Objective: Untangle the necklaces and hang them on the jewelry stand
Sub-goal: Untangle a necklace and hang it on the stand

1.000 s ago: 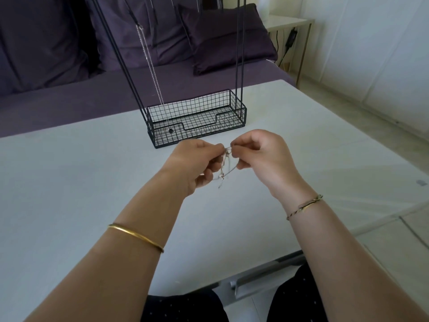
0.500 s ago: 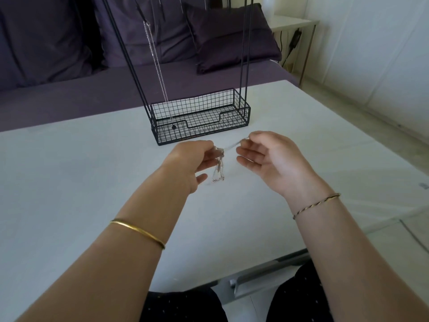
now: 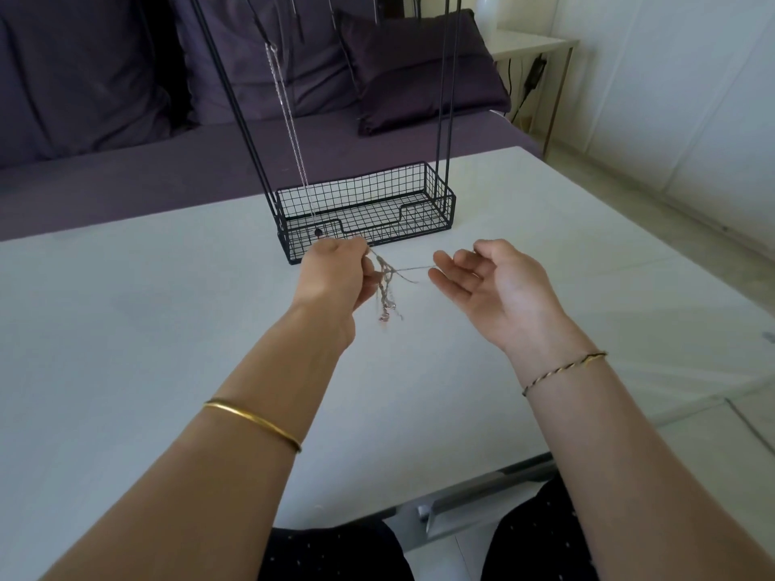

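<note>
Counted two hands over the white tabletop (image 3: pixel 126 329), both bare, both raised just in front of the jewelry stand (image 3: pixel 365 180). Saw the left hand (image 3: pixel 335 274) clenched round the top of one tangle of necklaces (image 3: pixel 386 293), pinching it between thumb and curled fingers and letting the knot dangle above the tabletop, between the two hands. Could not count the chains in that knot: too thin, too blurred. Made out one strand (image 3: pixel 413 268) drawn sideways from the tangle to the fingertips (image 3: pixel 438 262) of the right hand (image 3: pixel 490 287). Found that hand released, palm up, fingers loosely bent, thumb well apart from them; could not tell about any catch of the strand on a fingertip. Counted one wire basket (image 3: pixel 440 211) at the foot of the stand, and four thin black rods (image 3: pixel 445 98) rising from it, two at each end, all cut off by the upper edge. Noted one silver chain (image 3: pixel 289 115) already hung at the left end, reaching down into the basket, with a small dark bead (image 3: pixel 318 232) at its bottom. Glimpsed a few more dark hanging pieces near the top, too cut off to name. Counted two wrist pieces: one gold bangle (image 3: pixel 251 423) on the left forearm, one braided bracelet (image 3: pixel 562 371) on the right wrist. Beyond, one purple sofa (image 3: pixel 105 174) with cushions.
</note>
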A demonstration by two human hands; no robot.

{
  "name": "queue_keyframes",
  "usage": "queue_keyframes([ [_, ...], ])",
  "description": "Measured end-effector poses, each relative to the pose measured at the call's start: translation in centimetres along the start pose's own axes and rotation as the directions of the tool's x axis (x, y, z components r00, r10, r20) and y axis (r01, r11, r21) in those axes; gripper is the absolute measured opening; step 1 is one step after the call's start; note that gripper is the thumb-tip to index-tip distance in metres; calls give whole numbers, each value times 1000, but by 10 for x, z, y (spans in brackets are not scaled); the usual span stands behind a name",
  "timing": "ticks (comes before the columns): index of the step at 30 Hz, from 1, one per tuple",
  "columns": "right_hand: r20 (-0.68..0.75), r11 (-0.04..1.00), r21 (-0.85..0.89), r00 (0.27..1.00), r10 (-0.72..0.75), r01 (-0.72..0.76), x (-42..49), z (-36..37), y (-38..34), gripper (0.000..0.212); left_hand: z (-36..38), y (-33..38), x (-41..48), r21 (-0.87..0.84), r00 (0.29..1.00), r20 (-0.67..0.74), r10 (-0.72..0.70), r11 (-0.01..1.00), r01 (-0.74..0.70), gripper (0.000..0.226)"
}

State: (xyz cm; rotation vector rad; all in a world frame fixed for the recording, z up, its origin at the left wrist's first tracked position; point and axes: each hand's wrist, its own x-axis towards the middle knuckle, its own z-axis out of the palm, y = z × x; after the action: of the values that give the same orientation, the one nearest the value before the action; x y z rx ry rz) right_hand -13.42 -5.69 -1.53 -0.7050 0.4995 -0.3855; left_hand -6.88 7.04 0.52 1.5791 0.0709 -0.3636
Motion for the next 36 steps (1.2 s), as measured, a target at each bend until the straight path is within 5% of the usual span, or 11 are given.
queue_keyframes([
  [8,44,962,-252,991,125,-111,-9,13,13,12,7,-1,-6,5,991,47,123,992,-123,32],
  [13,95,822,-569,990,105,-32,-14,13,13,10,6,-1,-8,64,987,47,153,986,-155,26],
  [19,150,674,-736,986,67,66,-15,10,12,11,6,-2,-7,126,984,54,171,976,-176,24],
  [30,221,555,-819,972,76,143,-14,4,7,22,8,-1,-8,197,986,54,161,966,-168,19],
  [36,156,693,-720,980,125,27,-13,1,-6,24,4,-1,-5,272,987,92,135,950,-155,17],
])
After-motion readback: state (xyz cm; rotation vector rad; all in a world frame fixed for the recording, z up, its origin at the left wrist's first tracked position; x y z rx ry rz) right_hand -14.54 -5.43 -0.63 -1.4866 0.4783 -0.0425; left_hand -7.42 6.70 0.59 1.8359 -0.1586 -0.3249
